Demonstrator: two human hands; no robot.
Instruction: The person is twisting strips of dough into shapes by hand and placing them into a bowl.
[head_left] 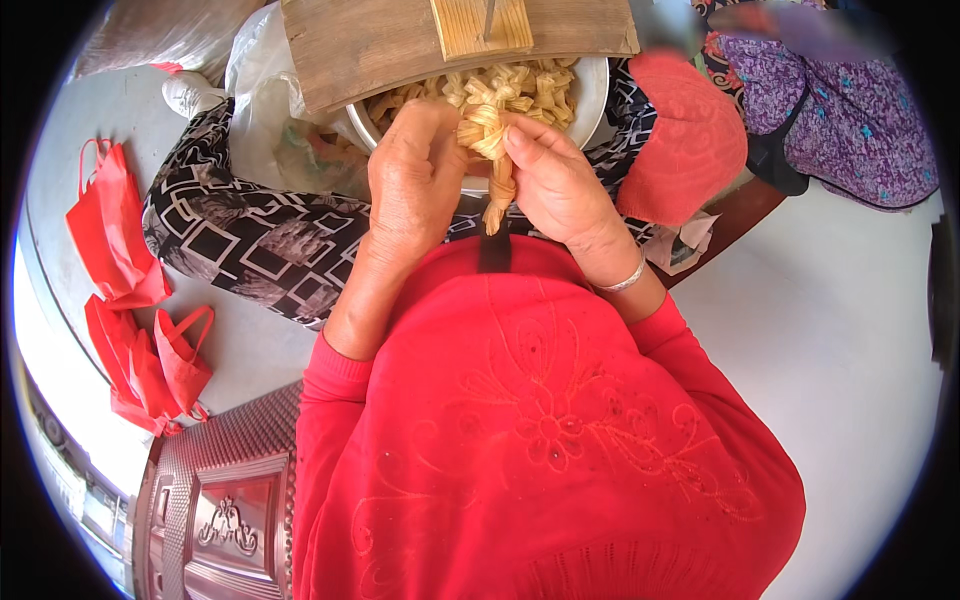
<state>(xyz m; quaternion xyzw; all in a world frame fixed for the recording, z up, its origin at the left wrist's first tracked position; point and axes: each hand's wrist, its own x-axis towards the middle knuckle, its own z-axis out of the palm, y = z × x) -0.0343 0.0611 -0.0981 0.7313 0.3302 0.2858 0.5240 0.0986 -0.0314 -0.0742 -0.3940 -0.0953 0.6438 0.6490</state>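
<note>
Tan, ribbed strip of dried bean curd (492, 150) sits pinched between both hands at twelve o'clock, its tail hanging down. Left hand (412, 180) clenches its knotted top; right hand (555, 180) grasps it from the other side. Just beyond, a metal bowl (590, 95) holds finished knots (520, 85) under a wooden board (380, 45). Red bags (135, 310) lie at nine o'clock.

At your left, flat red bags (125, 300) lie on the floor; a crumpled clear plastic bag (265, 100) sits beside the bowl.
</note>
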